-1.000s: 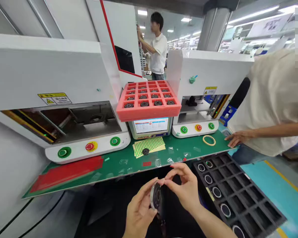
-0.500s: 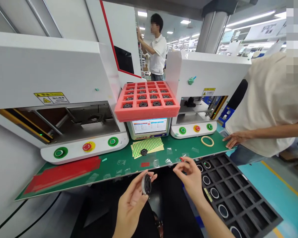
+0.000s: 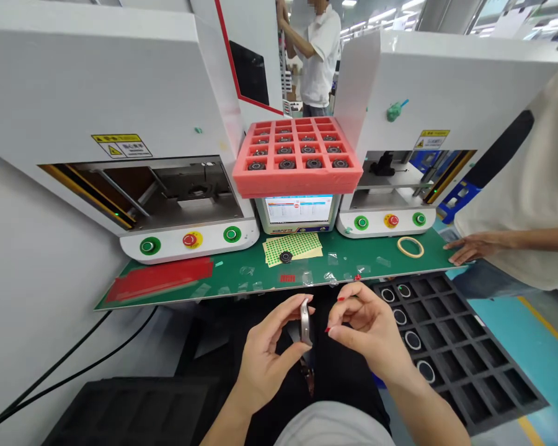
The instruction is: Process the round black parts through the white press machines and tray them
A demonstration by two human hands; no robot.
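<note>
Between the thumb and fingers of my left hand (image 3: 272, 353) is a round metal part (image 3: 305, 323), seen nearly edge-on. Close by on the right, my right hand (image 3: 372, 328) has its thumb and fingertips curled towards each other, with small red bits (image 3: 341, 300) at the tips. Whatever else the right fingers pinch is too small to make out. A black round part (image 3: 286, 256) lies on green-dotted sticker sheets (image 3: 307, 246), and a small red sticker piece (image 3: 287, 278) lies near the edge of the green table (image 3: 232, 279).
A pink foam tray (image 3: 297, 183) of black parts sits above a screen (image 3: 299, 210), between two white presses. At right are a tape ring (image 3: 410, 247), a black tray (image 3: 469, 371) with ringed parts and another person's hand (image 3: 472, 248).
The view has tilted down and shifted. My left hand has turned the round part from a slanted face to nearly edge-on, and my hands are closer together.
</note>
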